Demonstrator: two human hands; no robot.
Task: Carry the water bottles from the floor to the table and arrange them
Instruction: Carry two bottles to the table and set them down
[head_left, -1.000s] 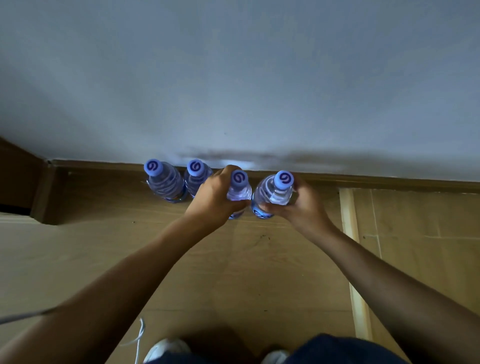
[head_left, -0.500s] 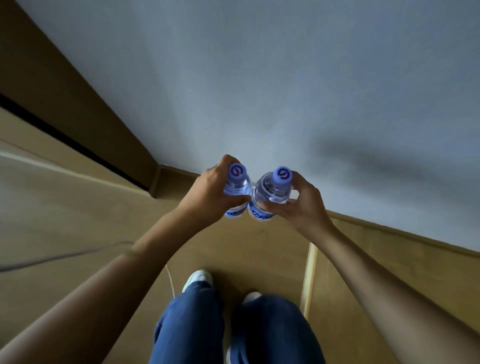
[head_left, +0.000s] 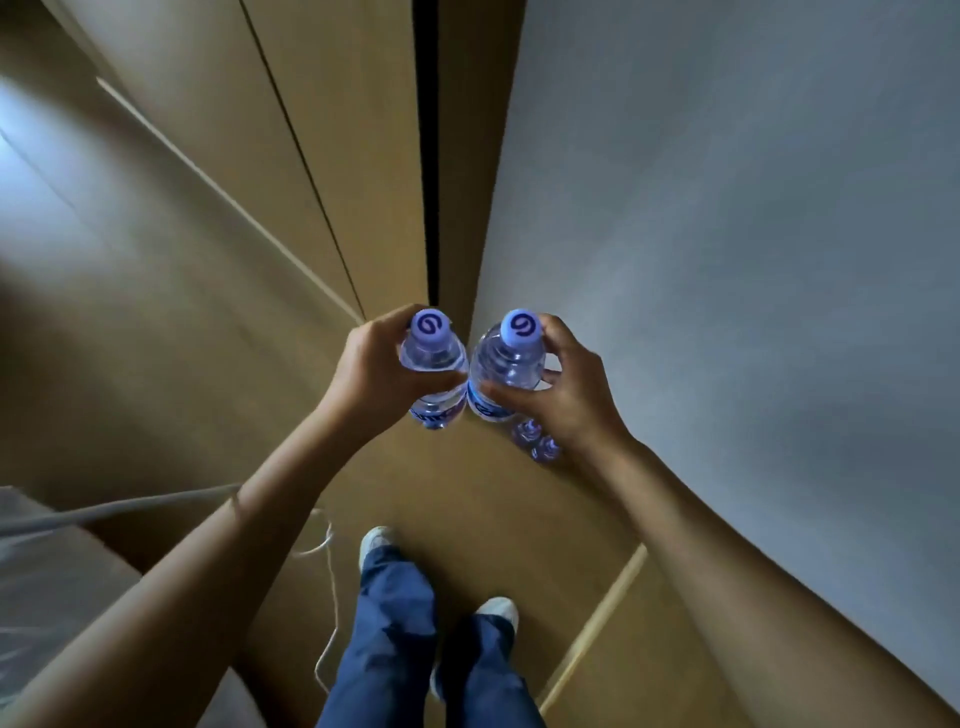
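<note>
Two bottles are in your hands now, held higher off the floor (head_left: 467, 499) than half a second ago, and you have turned left: the grey wall (head_left: 727, 260) that filled the view then now runs down the right side, with tall wooden panels (head_left: 337, 130) and a dark vertical gap ahead of you. You stand nearly upright, both trouser legs (head_left: 415, 649) and pale shoes showing below, where before only the knees and shoe tips showed.

Your left hand (head_left: 371, 376) wraps the left bottle (head_left: 434, 364) around its shoulder, fingers curled round the far side and thumb across the front, the blue cap clear above them. Your right hand (head_left: 566, 395) grips the right bottle (head_left: 506, 364) the same way, thumb across the label, fingers curled behind just under the cap. Both bottles stand close to upright and touch or nearly touch at the body, as they did before.

Two more bottles (head_left: 535, 439) have come back into sight, standing on the floor by the wall, partly hidden under your right wrist. A white cable (head_left: 327, 571) trails over the floor by your left foot, and something pale and blurred sits at the left edge.
</note>
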